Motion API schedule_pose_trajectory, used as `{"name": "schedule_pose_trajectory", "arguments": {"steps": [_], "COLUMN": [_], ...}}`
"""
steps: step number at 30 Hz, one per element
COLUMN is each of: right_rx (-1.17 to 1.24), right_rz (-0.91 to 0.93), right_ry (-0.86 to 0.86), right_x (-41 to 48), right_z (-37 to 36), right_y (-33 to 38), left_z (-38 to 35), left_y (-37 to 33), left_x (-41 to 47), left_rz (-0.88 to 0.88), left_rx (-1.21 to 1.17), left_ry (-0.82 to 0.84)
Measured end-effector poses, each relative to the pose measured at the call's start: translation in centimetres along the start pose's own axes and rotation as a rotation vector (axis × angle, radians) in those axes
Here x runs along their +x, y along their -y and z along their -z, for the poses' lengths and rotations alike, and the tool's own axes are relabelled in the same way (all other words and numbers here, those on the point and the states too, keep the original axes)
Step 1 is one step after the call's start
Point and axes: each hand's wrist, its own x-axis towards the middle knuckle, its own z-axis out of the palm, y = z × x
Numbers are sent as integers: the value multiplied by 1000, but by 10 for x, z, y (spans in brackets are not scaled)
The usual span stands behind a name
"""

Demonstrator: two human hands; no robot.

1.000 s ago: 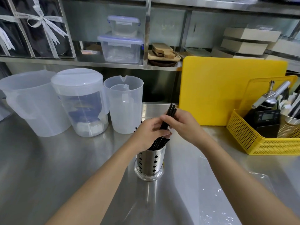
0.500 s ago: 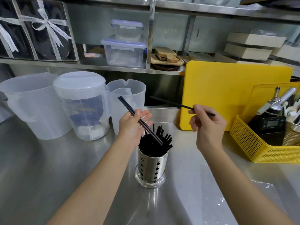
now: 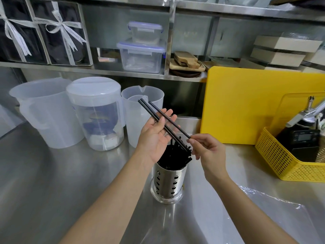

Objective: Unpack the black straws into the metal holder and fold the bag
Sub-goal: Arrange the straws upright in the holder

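Observation:
A perforated metal holder (image 3: pixel 168 184) stands on the steel counter at the centre, filled with several black straws (image 3: pixel 173 155). My left hand (image 3: pixel 154 136) is above it, palm up and fingers spread, with two black straws (image 3: pixel 158 119) lying across the fingers. My right hand (image 3: pixel 207 150) pinches the near end of a third black straw (image 3: pixel 168 118) between thumb and forefinger, laying it beside the two on the left palm. The clear plastic bag (image 3: pixel 263 208) lies flat on the counter at the lower right, partly under my right forearm.
Three translucent plastic jugs (image 3: pixel 95 113) stand at the back left. A yellow cutting board (image 3: pixel 246 104) leans against the back wall. A yellow mesh basket (image 3: pixel 284 161) with a scale and tools sits at the right. Shelves with boxes run above.
My right hand has swung its single straw over from the right to the left hand. My left hand has opened palm up, with its straws now resting on the fingers.

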Motion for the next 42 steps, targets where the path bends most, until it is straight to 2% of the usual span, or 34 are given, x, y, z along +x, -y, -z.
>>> {"name": "schedule_pose_trajectory", "arguments": {"steps": [9,14,16,19,22,26,30,33,36,39,42], "right_rx": [-78,-162,-198,-170,-143,-331,-587,-667,-770,-823,-950], "right_rz": [20,22,41,80,108,173,191,189,173,106,24], "right_ry": [13,51,18,-14,102,296,355,379,417,473,614], "right_x": [2,3,5,12,19,27,33,34,32,30,29], "right_z": [1,3,4,6,3,-6,-11,-9,-6,-3,-2], "right_y": [-8,-9,-7,4,19,34,36,32,22,12,4], "left_z": [-1,-4,-5,-3,0,5,12,15,20,22,25], "left_y": [7,8,6,4,8,16,17,14,7,-4,-11], "left_x": [-6,-6,-6,-5,-5,-7,-7,-6,-4,-3,-4], "left_rz": [-30,-99,-150,-190,-142,-49,46,80,43,-75,-135], "left_rx": [97,233,357,661,812,1029,1075,1200,1288,1234,1221], "left_ry": [133,132,102,81,128,229,226,262,269,191,144]}}
